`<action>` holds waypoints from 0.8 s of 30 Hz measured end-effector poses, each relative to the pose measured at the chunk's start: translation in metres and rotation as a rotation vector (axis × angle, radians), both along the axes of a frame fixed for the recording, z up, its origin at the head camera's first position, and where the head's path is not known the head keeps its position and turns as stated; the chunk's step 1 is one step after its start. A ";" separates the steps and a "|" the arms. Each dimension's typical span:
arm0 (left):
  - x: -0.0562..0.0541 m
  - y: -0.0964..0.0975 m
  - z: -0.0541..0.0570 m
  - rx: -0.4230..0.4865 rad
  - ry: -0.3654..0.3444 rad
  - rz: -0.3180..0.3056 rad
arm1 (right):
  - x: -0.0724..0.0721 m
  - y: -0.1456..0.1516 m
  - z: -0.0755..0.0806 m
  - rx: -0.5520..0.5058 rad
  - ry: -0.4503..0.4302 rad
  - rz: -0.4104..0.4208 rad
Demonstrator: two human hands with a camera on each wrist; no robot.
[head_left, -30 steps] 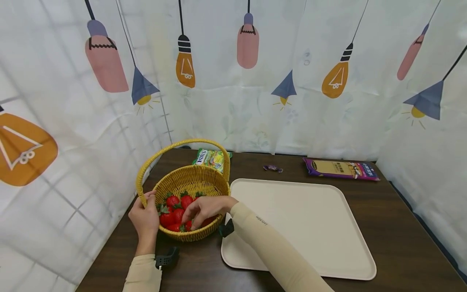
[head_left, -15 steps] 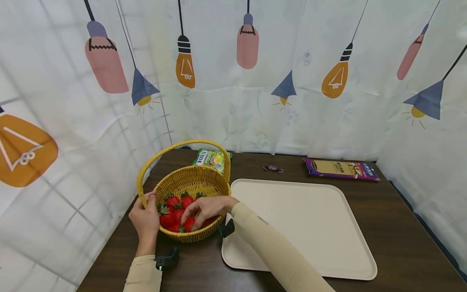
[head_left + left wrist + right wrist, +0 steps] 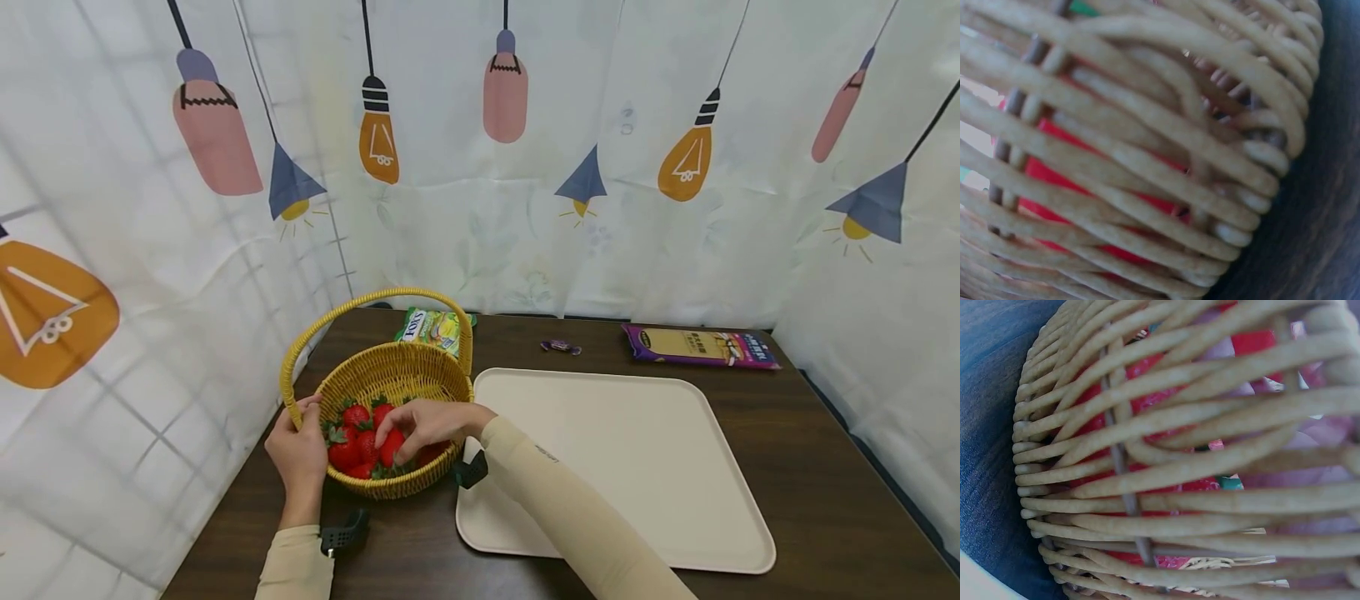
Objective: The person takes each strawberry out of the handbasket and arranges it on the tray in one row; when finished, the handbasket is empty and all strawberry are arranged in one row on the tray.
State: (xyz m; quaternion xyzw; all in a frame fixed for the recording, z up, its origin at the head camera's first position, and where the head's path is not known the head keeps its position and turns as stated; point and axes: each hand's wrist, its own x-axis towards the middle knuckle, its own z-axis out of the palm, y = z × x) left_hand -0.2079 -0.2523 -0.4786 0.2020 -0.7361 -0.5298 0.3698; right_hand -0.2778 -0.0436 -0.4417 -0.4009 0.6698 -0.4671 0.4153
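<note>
A yellow woven basket [image 3: 450,392] with a tall arched handle stands on the left of the table. Several red strawberries [image 3: 345,454] with green leaves lie in it. My left hand [image 3: 298,446] grips the basket at its left rim, by the foot of the handle. Inside the basket, the thumb and fingers of my right hand [image 3: 431,425] pinch one strawberry [image 3: 392,447] near the front. Both wrist views look through the basket's weave [image 3: 1147,156] from outside. Red fruit [image 3: 1147,400] shows between the strands, and part of my right hand shows behind them.
A cream tray [image 3: 600,467] lies right of the basket, under my right forearm. Behind the basket sits a green FOX'S candy bag [image 3: 435,329]. A small purple wrapped candy [image 3: 561,347] and a purple packet [image 3: 701,347] lie along the back edge.
My right hand has lifted slightly, and the strawberry in its fingers has turned and come up a little. My left hand stays on the basket rim.
</note>
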 end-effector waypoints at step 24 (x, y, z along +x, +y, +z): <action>-0.002 0.002 0.000 0.023 0.012 0.012 | -0.002 0.047 0.010 -0.151 0.017 -0.402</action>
